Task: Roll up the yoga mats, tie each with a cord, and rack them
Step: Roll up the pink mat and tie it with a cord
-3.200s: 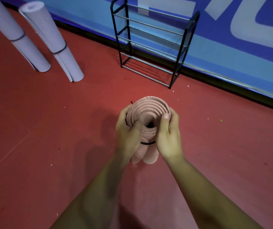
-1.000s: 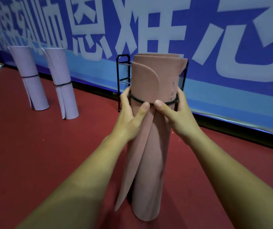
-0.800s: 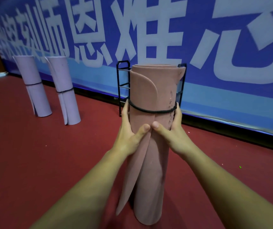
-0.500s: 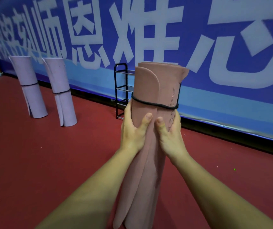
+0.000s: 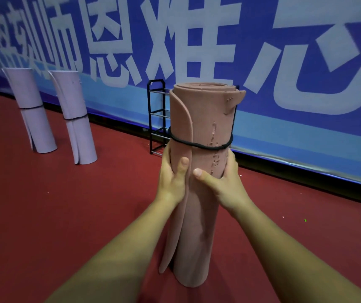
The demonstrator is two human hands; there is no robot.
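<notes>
Rolled pink yoga mat (image 5: 199,119), upright in front of the black wire rack (image 5: 156,117), black cord (image 5: 199,145) looped round its upper half. Your left hand (image 5: 172,178) and right hand (image 5: 221,182) both grip the roll just under the cord. Risk: the outer flap (image 5: 174,241) gapes loose below the cord. Tilt the roll towards the rack and that flap may snag a rail, or the inner coils may telescope out.

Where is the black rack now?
In the head view the black rack stands left of centre by the blue banner, partly behind the pink mat, right of two purple mats.
</notes>
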